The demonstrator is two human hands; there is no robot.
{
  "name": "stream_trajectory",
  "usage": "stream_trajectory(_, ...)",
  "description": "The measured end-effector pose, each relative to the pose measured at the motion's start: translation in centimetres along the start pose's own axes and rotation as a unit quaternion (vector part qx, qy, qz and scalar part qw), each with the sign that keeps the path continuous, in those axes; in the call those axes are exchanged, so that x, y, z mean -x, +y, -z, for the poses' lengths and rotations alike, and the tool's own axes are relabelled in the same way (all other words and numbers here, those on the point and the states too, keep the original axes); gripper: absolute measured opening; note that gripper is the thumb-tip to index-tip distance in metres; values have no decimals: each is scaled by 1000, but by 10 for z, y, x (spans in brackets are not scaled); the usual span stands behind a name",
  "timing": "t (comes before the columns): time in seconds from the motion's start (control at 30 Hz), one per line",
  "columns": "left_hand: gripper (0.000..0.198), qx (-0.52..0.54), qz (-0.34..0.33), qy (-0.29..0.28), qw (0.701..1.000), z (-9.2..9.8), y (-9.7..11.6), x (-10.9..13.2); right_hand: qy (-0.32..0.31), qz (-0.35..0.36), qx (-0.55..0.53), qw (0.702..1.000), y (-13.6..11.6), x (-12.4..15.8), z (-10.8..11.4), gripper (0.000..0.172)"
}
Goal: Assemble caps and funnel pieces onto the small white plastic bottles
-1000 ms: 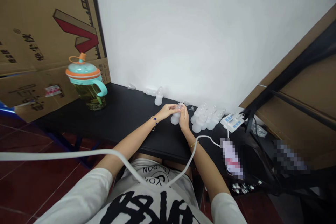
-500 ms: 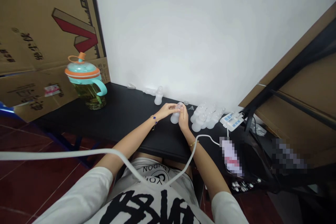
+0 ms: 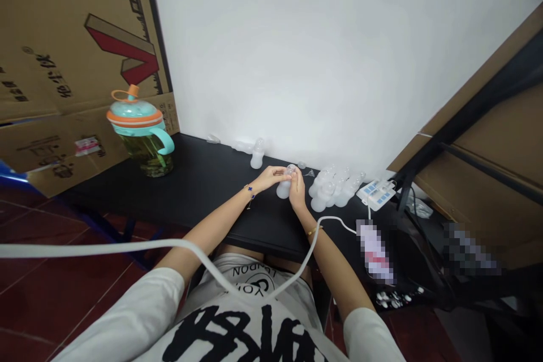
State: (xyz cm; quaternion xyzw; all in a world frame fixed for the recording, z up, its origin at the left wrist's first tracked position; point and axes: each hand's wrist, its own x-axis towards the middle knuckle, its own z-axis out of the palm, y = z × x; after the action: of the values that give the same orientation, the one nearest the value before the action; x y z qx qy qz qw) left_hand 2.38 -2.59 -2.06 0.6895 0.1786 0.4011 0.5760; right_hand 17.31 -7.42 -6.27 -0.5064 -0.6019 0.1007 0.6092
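Note:
Both my hands are at one translucent white bottle (image 3: 284, 189) that stands upright on the black table (image 3: 203, 181). From the left, my left hand (image 3: 271, 177) pinches its clear domed top with the fingertips. My right hand (image 3: 297, 189) wraps round the top and upper part from the right. Close to my right hand is a cluster of several similar bottles (image 3: 321, 197). A single bottle (image 3: 257, 154) stands behind my left hand, near the wall.
At the left stands a large jug (image 3: 146, 141) with an orange and turquoise lid. A power strip (image 3: 376, 194) lies right of the bottles. A white cable (image 3: 182, 244) crosses in front of my arms. Cardboard (image 3: 63, 68) rises at the left, a black metal frame (image 3: 475, 107) at the right.
The whole view has shifted very slightly. Both hands keep their hold on the same bottle.

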Motion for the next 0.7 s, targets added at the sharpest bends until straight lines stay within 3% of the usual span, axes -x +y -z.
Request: stream_trajectory(0.7,51,-6,-4,0,1000,2,-5,-2,-9,-2,-16,1000,-6,1,3,58)
